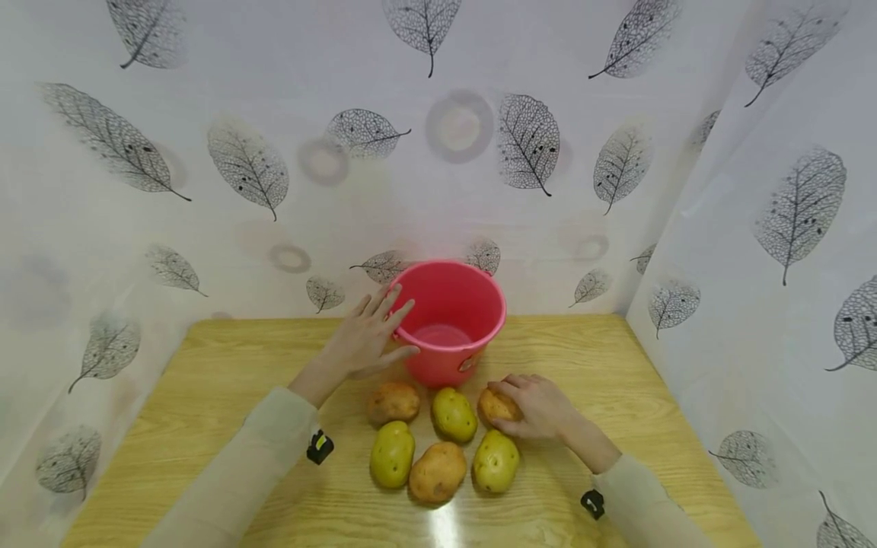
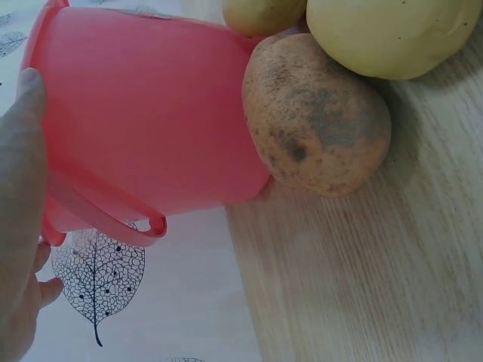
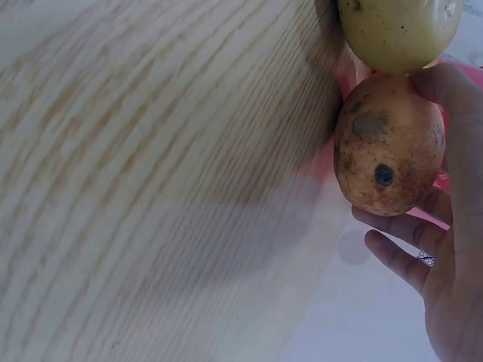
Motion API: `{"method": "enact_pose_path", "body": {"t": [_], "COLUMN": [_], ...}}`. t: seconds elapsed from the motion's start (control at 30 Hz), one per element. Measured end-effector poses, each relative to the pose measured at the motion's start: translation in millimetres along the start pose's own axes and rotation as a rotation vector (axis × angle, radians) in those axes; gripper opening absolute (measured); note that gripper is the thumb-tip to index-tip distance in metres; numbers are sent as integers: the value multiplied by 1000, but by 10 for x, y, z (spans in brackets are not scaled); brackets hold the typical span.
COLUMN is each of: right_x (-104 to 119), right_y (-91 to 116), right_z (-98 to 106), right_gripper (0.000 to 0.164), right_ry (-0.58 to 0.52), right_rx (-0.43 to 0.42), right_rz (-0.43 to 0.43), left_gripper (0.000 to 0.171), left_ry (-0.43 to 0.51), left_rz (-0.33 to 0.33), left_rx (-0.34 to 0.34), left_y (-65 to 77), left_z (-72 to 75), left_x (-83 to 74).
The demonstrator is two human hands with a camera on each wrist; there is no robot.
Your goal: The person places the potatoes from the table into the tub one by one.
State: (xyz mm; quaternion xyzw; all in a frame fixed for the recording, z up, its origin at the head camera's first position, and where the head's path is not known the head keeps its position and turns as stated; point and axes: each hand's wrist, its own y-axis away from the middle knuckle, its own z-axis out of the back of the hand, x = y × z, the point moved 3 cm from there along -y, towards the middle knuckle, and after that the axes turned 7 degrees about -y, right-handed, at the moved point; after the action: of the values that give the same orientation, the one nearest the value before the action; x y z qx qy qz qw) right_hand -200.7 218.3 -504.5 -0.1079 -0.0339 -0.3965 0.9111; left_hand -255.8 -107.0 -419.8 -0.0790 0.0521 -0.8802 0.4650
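Right hand (image 1: 537, 407) on the ball, right of centre in the head view: thumb and fingers pinch a brown potato (image 1: 496, 409), the thumb on one side and a fingertip on the other, as the right wrist view shows. Dark blemishes mark that potato's skin; whether it touches the tabletop, I cannot tell.

Over to the left hand (image 1: 366, 335), left of centre, fingers spread wide at the left rim of the pink bucket (image 1: 438, 367); how firmly they meet it, I cannot tell. The bucket stands upright mid-frame, its mouth tipped into view, and its pink handle (image 2: 106, 222) shows at lower left in the left wrist view.

Now the pack below the bucket! A second brown potato (image 1: 393, 403) sits just under the left hand, with a yellow potato (image 1: 454, 415) at the centre between it and the gripped one. Along the lower row, left to right: an oblong yellow potato (image 1: 393, 455), a larger brown potato (image 1: 437, 473) and another yellow potato (image 1: 496, 461). All this plays out on a wood-grain table (image 1: 582, 350), with a leaf-print sheet (image 1: 438, 205) filling the upper frame.
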Motion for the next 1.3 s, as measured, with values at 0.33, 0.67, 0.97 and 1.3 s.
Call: {"method": "enact_pose_path", "body": {"t": [0.33, 0.67, 0.97, 1.3], "right_x": [-31, 18, 76, 184], "right_y": [44, 43, 28, -20], "right_z": [77, 257, 439, 642], "right_gripper": [57, 60, 64, 66], "right_ry": [19, 55, 71, 106], "right_rx": [-69, -123, -220, -236], "right_rz": [37, 71, 172, 248], "left_gripper": [88, 88, 87, 86], "left_ry": [-9, 0, -11, -14], "left_rz": [0, -1, -8, -12], "left_rx": [7, 12, 5, 0], "left_y": [12, 23, 27, 36], "left_z": [17, 29, 29, 53], "left_x": [-3, 2, -8, -20]}}
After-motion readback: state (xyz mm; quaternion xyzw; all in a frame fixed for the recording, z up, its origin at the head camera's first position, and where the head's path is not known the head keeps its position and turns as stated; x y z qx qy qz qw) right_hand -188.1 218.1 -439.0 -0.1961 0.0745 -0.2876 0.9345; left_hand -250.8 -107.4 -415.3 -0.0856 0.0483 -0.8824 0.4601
